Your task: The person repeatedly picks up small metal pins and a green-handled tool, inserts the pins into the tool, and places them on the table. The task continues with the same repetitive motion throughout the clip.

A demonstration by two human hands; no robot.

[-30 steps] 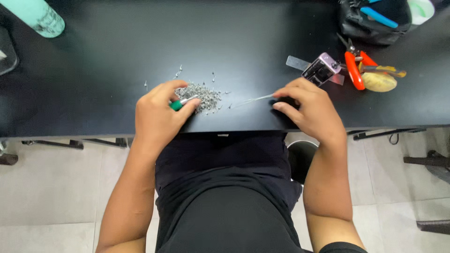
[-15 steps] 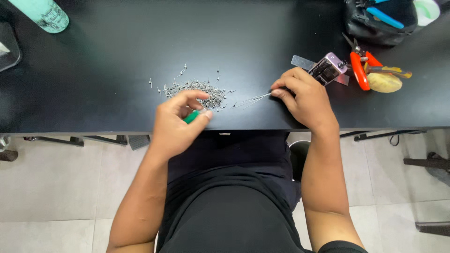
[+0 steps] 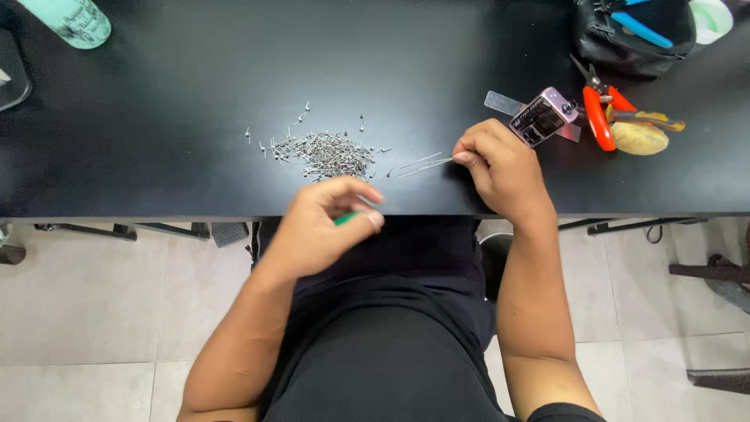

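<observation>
A pile of several small silvery metal pins point(image 3: 324, 151) lies on the black table point(image 3: 187, 94), near its front edge. My left hand point(image 3: 324, 223) hovers just off that edge, below the pile, fingers curled on a small green piece point(image 3: 348, 218). My right hand point(image 3: 500, 164) rests on the table to the right of the pile and pinches a few thin metal wires point(image 3: 418, 165) that point left toward the pins.
A small purple-and-black device point(image 3: 541, 116) lies on a grey strip beside my right hand. Orange-handled pliers point(image 3: 600, 116) and a yellowish lump point(image 3: 639, 138) sit further right. A black bag point(image 3: 633, 35) is at the back right, a mint bottle point(image 3: 70, 19) at the back left.
My left hand has drawn back from the pin pile toward my body, off the table's front edge, still holding the green piece. My right hand has stayed in place with the wires.
</observation>
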